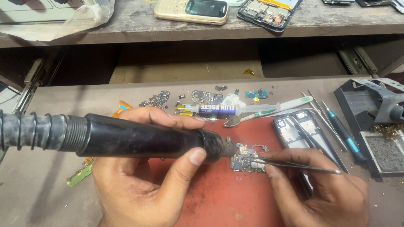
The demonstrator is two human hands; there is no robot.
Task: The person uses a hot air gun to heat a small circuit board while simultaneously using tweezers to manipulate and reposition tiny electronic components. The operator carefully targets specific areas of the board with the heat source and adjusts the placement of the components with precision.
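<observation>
Fingers (pixel 185 157) of the left hand (pixel 139 185) wrap the stiff hot-air handle (pixel 139 136), while right hand (pixel 324 189) pinches thin tweezers (pixel 294 164) onto the fragile circuit board (pixel 248 159).

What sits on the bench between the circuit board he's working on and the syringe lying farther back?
In the head view, a toothbrush lies between the circuit board and the syringe, its bristle end near the syringe; the rest is bare red mat.
</observation>
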